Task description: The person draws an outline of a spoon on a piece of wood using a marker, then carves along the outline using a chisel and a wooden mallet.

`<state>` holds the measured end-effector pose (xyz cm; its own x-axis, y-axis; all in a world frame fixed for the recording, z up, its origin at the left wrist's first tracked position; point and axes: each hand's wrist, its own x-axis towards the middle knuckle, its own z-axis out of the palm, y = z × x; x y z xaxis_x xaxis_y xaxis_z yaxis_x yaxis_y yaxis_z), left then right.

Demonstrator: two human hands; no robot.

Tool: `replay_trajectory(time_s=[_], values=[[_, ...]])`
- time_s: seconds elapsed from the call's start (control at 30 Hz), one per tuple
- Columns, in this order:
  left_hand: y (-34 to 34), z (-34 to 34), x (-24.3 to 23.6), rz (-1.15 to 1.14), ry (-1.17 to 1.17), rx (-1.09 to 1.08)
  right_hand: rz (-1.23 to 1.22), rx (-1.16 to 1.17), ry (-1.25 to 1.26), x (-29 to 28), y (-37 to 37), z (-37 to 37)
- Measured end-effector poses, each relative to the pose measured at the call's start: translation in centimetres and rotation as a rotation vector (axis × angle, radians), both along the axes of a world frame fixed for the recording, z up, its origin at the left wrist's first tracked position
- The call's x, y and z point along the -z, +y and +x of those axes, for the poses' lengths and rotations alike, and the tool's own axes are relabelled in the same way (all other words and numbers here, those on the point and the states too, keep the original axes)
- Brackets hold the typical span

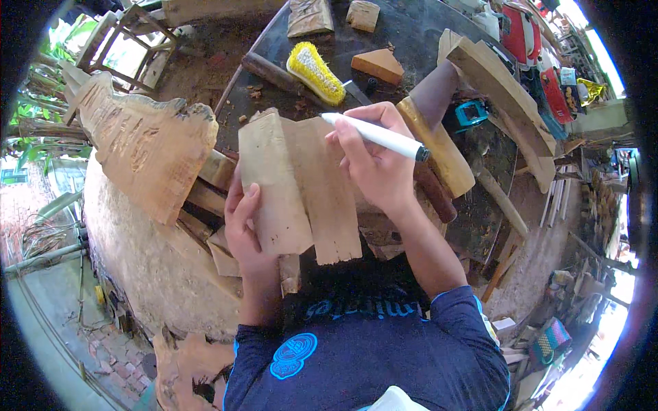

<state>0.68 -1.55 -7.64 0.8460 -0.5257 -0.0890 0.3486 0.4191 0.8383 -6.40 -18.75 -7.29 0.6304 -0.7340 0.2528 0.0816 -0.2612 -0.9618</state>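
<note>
A pale wooden board (273,192) and a browner board (321,205) lie side by side at the centre of the head view. My left hand (243,216) grips the pale board from its left, thumb on its face. My right hand (375,161) holds a white marker (391,140) with a black end, its other end near the browner board's top edge; I cannot tell if it touches. Behind them are a yellow-and-white brush (315,72) and an orange wooden block (377,65).
A dark worktable (253,41) bears wooden logs (445,164), long curved planks (521,109), red items (521,34) and a turquoise object (470,114). A large wooden slab (151,144) is at left; a wooden chair frame (130,48) stands behind it.
</note>
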Motion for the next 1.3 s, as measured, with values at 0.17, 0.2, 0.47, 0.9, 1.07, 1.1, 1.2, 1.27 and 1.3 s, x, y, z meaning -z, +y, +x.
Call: replay_trajectory(time_s=[0.17, 0.2, 0.47, 0.9, 1.07, 1.1, 1.2, 1.27, 1.3], values=[[0.0, -0.3, -0.1, 0.041, 0.113, -0.125, 0.008, 0.000, -0.030, -0.5, -0.1, 0.3], [-0.1, -0.3, -0.1, 0.036, 0.116, -0.132, -0.006, -0.005, -0.045, -0.5, -0.1, 0.5], [-0.1, 0.5, -0.1, 0.089, 0.157, -0.086, 0.093, 0.033, 0.081, -1.2, 0.0, 1.3], [-0.4, 0.5, -0.2, -0.015, 0.083, -0.023, -0.114, 0.085, 0.159, -1.4, -0.1, 1.5], [-0.5, 0.4, -0.3, -0.022, 0.104, -0.020, -0.190, 0.088, 0.135, -1.8, -0.1, 1.8], [-0.4, 0.5, -0.1, -0.023, 0.103, -0.014, -0.188, 0.083, 0.143, -1.9, 0.0, 1.8], [-0.6, 0.6, -0.3, -0.033, 0.099, -0.002, -0.303, 0.075, 0.103, -1.4, -0.3, 1.9], [-0.7, 0.6, -0.2, -0.011, 0.106, -0.008, -0.248, 0.079, 0.081, -1.1, -0.3, 1.8], [-0.7, 0.5, 0.0, 0.003, 0.108, -0.012, -0.193, 0.081, 0.059, -0.9, -0.2, 1.7]])
